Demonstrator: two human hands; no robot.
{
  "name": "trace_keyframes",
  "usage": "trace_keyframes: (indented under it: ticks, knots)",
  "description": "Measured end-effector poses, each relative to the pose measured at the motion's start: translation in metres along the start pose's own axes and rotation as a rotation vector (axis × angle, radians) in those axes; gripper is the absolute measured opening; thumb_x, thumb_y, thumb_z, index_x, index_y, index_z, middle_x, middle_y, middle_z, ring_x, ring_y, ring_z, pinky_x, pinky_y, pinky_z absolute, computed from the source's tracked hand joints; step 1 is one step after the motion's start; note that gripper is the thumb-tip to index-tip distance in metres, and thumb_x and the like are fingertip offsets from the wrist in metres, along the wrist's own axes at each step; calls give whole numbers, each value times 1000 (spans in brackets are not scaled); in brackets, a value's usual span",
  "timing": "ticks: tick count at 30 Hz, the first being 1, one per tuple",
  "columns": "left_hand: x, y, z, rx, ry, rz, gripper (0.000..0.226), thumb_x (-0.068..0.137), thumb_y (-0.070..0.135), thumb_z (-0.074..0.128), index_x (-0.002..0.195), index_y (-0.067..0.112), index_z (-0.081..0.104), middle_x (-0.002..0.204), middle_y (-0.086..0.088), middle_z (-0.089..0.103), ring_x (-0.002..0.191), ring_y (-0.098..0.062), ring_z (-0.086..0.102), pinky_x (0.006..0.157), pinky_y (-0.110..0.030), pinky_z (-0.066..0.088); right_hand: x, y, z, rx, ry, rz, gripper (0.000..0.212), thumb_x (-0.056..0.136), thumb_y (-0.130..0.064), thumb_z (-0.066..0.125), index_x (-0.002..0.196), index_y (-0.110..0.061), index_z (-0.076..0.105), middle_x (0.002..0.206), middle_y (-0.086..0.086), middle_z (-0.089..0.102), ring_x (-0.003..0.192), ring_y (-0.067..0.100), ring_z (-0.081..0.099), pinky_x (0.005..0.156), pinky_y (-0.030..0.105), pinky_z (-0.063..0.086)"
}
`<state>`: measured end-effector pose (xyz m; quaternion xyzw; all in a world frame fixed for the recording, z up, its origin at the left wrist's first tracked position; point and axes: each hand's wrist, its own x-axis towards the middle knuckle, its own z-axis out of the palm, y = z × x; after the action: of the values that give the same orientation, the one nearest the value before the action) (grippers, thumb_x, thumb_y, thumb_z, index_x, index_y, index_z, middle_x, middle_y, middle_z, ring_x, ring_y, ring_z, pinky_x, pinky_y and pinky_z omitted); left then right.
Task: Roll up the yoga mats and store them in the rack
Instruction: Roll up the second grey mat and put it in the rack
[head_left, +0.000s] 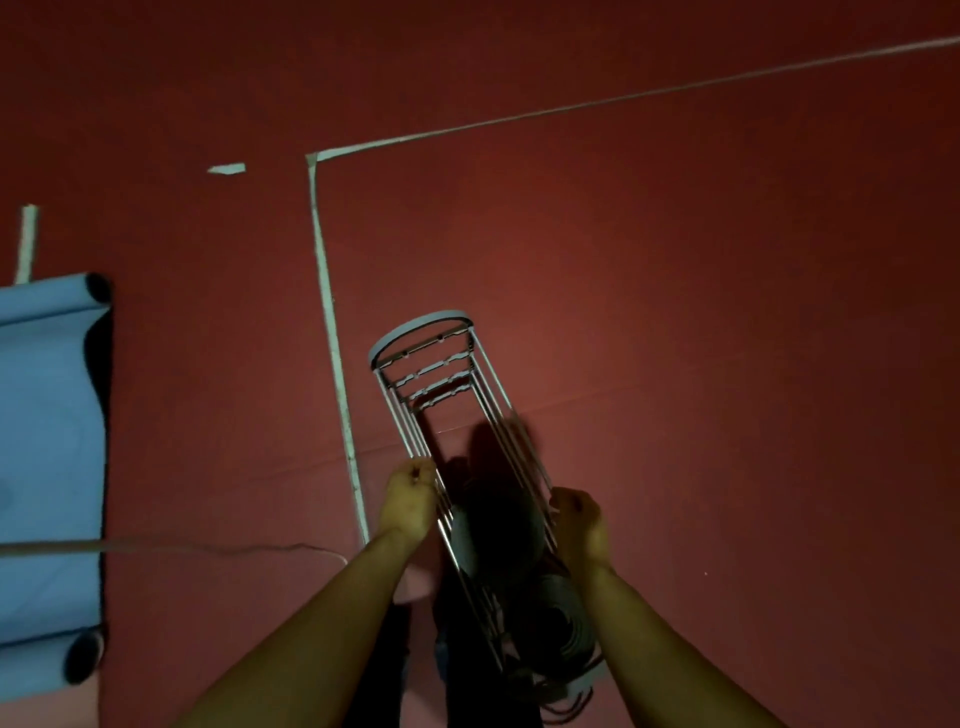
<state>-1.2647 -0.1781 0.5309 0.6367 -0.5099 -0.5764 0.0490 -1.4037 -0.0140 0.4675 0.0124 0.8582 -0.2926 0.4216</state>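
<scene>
My left hand (410, 493) and right hand (579, 522) grip the rack (441, 374) sides, bare floor (675, 286) beyond them, dark rolls (561, 623) between my arms hard to see.

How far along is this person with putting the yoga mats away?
Partly done, it seems. Dark rolled mats already sit in the tall metal wire rack. The left hand and right hand grip the rack's rails. The light blue yoga mat on the red floor remains, curled only at its ends.
</scene>
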Motion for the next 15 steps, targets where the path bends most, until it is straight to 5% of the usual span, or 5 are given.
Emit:
trace_keyframes:
  ticks: [4, 7, 9, 15]
  knots:
    - [-10, 1, -26, -160, 60, -18, 29, 108, 10, 49, 84, 23, 58, 55, 8, 55, 41, 0, 48, 41, -16, 38, -41, -62, 18, 5, -87, -119, 29, 105, -19, 50, 105, 2, 70, 94, 16, 69, 83, 31, 62, 75, 40, 48]
    - [-23, -1, -65, -185, 111, 16, 13, 107, 20, 54, 97, 22, 62, 87, 1, 66, 90, -24, 67, 79, -39, 55, -79, -100, 45, -20, -212, -250, 27, 106, -18, 49, 104, -3, 72, 102, 18, 69, 93, 33, 62, 85, 43, 51]
    - [-37, 1, -100, -238, 163, 48, 12, 108, 24, 53, 105, 20, 63, 97, -3, 63, 97, -28, 63, 92, -46, 53, -109, -121, 67, -23, -321, -282, 23, 106, -19, 49, 102, -12, 70, 101, 11, 69, 100, 31, 66, 89, 38, 50]
    - [-85, -14, -217, -419, 363, 83, 26, 110, 24, 48, 126, 9, 62, 102, 3, 63, 95, -22, 64, 84, -42, 52, -201, -156, 146, 15, -526, -463, 16, 102, -15, 53, 92, -14, 66, 94, 13, 69, 76, 22, 63, 58, 18, 48]
